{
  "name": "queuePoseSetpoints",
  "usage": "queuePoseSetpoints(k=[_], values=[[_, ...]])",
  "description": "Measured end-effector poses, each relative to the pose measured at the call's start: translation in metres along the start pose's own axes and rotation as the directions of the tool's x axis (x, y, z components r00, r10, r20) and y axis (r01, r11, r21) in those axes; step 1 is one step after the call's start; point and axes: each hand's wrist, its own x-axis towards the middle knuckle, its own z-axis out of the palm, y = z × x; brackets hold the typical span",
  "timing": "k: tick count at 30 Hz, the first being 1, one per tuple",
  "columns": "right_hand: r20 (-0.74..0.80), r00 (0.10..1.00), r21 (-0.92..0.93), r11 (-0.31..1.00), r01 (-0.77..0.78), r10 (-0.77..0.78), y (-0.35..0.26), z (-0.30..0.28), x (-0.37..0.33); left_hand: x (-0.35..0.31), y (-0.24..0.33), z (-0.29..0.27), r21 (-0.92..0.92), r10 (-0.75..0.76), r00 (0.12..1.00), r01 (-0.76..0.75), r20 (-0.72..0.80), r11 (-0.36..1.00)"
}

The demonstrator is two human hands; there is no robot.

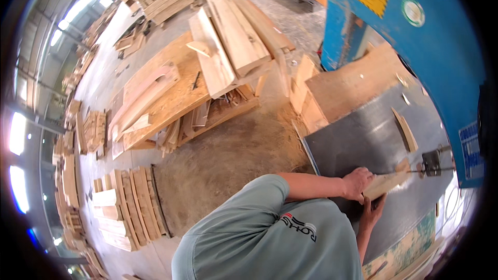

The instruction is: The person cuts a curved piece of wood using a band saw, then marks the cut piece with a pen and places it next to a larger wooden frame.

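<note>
A pale wooden board lies on the dark metal table of a blue band saw. My left hand is closed on the board's near end, from its left side. Against the same end, on the other side, my right hand grips with its fingers partly hidden. The far end of the board points at the saw's guide block and reaches close to the thin blade. A curved wooden offcut lies farther up on the metal table, apart from both hands.
Beyond the metal table stands a wooden box with small scraps on it. To the left, a wooden workbench bears thick planks and curved pieces. Stacked boards sit on the floor at lower left. Sawdust covers the floor between.
</note>
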Motion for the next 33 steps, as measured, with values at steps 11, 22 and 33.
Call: queuePoseSetpoints(k=[11, 22, 33], values=[[-0.004, 1.0, 0.094, 0.996, 0.006, -0.006, -0.001, 0.011, -0.007, -0.001, 0.005, -0.02, 0.078, -0.039, 0.997, 0.034, 0.072, 0.996], [-0.095, 0.968, -0.31, 0.931, 0.193, -0.232, -0.062, 0.009, -0.004, 0.012, -0.022, -0.034, 0.041, 0.169, 0.98, -0.174, 0.103, 0.984], [-0.116, 0.988, -0.287, 0.956, 0.064, -0.101, -0.04, 0.034, -0.023, 0.007, -0.022, -0.048, 0.052, 0.232, 0.954, -0.246, 0.188, 0.968]])
